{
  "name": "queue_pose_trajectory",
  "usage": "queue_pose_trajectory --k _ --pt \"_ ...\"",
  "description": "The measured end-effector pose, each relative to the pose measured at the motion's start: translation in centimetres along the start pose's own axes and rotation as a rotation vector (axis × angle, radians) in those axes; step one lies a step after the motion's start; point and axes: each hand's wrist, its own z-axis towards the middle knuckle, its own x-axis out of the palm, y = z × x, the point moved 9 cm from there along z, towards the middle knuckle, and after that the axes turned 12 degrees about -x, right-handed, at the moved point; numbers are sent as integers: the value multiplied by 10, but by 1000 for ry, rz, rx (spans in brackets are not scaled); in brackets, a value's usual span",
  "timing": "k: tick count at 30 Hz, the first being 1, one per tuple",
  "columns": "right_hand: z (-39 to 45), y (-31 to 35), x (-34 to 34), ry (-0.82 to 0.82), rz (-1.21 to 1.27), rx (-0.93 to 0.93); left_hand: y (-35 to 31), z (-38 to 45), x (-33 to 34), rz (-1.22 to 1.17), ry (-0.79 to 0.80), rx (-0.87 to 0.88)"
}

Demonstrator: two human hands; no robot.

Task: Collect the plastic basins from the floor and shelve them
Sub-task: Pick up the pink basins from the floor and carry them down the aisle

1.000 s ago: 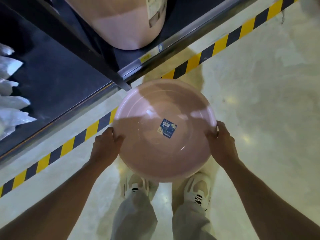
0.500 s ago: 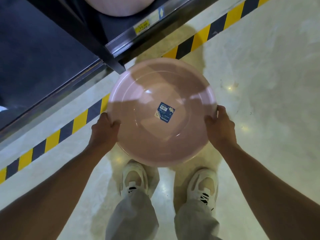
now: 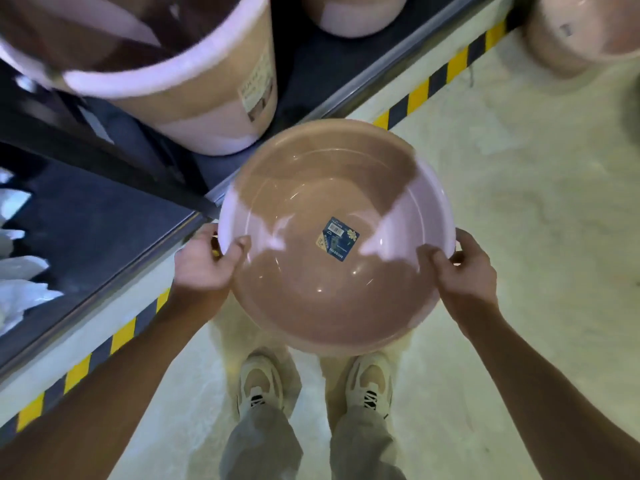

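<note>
Basin [image 3: 311, 289] gripped by left hand [image 3: 204, 261], right hand [image 3: 465, 271]; fingers hidden beneath.

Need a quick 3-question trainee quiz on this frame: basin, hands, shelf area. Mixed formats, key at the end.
1. True or false: the pink basin is resting on the floor.
2. Which hands grip the basin's rim? A) left hand only B) right hand only C) both
3. Fill in: the blue sticker sits ____ the basin.

Key
1. False: it is held up above the shoes.
2. C: one hand on each side of the rim, thumbs over the edge.
3. Inside, on the bottom.
</note>
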Motion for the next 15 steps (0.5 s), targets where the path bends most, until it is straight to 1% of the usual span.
queue_pose_trajectory --k 3,7,10,15 --pt "-2 59 -86 -107 73 -18 -86 -34 -45 -45 35 111" --pt "-18 137 -210 -254 173 -47 -208 -90 -114 -69 -5 230" --pt "-42 191 -306 -337 244 -67 -300 -150 -171 -90 -44 324" --pt "-108 275 -460 -480 358 -146 -428 -268 -271 -154 -54 433"
